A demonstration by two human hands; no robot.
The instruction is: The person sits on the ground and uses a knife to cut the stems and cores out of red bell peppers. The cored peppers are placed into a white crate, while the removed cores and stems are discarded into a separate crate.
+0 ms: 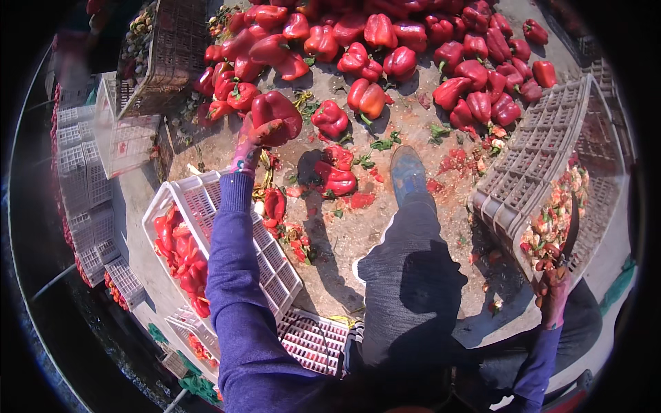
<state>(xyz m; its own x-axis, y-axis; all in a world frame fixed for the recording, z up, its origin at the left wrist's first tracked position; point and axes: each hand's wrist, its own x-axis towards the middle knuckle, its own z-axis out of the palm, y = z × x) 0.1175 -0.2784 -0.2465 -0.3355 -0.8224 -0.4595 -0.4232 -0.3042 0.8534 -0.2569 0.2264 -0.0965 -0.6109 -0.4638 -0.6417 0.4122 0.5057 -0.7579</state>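
My left hand (pixel 254 138), in a stained patterned glove, grips a large whole red bell pepper (pixel 279 117) above the floor. Over at the right, my gloved right hand (pixel 555 291) is closed around a knife whose dark, curved blade (pixel 573 224) points upward. That blade stands in front of a plastic crate (pixel 537 149) that holds pale and red pepper cores (pixel 552 219). Under my left forearm is a white plastic crate (pixel 193 186) with glossy red pepper pieces (pixel 181 253) inside. The knife's handle is mostly hidden by my fingers.
A big heap of red bell peppers (pixel 379 31) covers the ground ahead. Crushed pepper scraps (pixel 335 178) and leaves lie around my shoe (pixel 408 173). A brown crate (pixel 170 57) stands at upper left, stacked white crates (pixel 85 170) farther left, and another white crate (pixel 315 338) close to my leg.
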